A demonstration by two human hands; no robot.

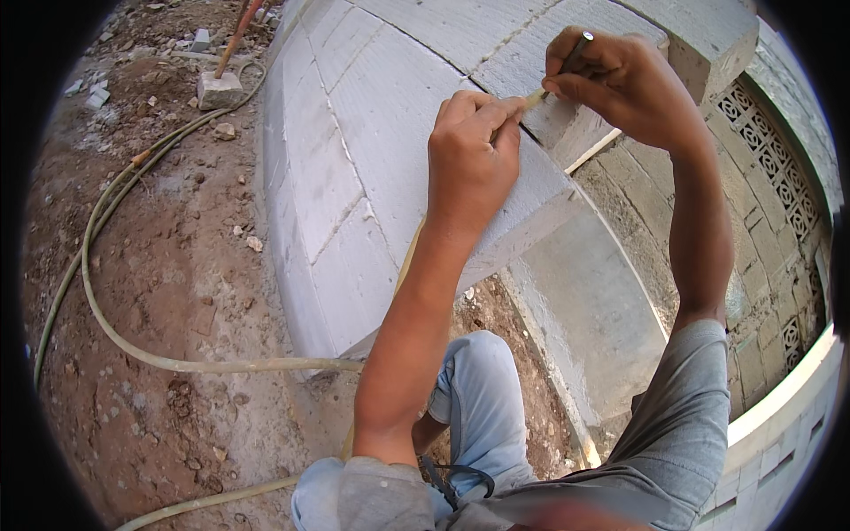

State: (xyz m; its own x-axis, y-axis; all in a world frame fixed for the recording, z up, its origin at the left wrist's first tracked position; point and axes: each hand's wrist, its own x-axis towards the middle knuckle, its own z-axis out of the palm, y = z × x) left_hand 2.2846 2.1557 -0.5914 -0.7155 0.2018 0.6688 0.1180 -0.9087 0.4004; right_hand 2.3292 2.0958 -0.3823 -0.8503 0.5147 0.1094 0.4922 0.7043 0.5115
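Both hands work on top of the white block wall, which serves as the landmark here. The left hand is clenched, knuckles up, pinching the near end of a pale flat strip against the block's upper face. The right hand grips a dark pencil (held like a pen), tip down at the strip, just beside a mortar joint. Left of the wall, a pale hose curves across bare reddish soil; a small block offcut sits farther along that side. Right of the wall stands a patterned lattice brick screen. No packages or labels show.
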